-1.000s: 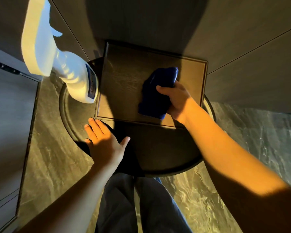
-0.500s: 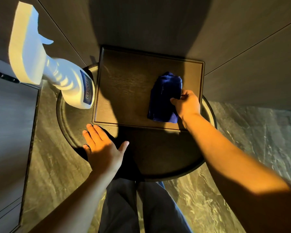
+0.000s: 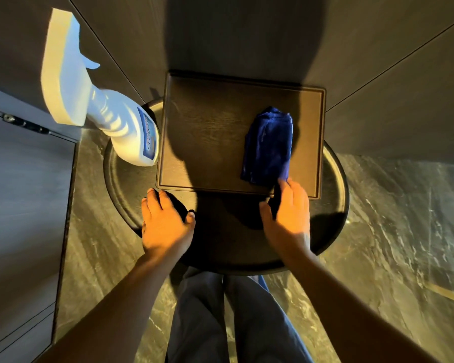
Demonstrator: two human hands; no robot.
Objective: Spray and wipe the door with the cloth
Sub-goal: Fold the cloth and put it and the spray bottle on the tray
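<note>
A folded blue cloth (image 3: 269, 145) lies on the right part of a dark rectangular tray (image 3: 207, 132). My right hand (image 3: 288, 213) rests just below the cloth with its fingertips at the cloth's lower edge, fingers loose and holding nothing. My left hand (image 3: 165, 224) lies flat and open on the round dark table (image 3: 333, 195) near its front left rim. A white spray bottle (image 3: 100, 111) with a blue label stands on the table's left edge, beside the tray. The door (image 3: 19, 205) is the grey panel at the left.
Dark wall panels rise behind the table. A door hinge (image 3: 24, 123) sits at the upper left. Marbled stone floor (image 3: 393, 231) surrounds the table. My legs in dark trousers (image 3: 220, 315) stand right below the table's front edge.
My right hand has let go of the blue cloth and drawn back toward me, leaving the cloth on the tray. My left hand stays on the table.
</note>
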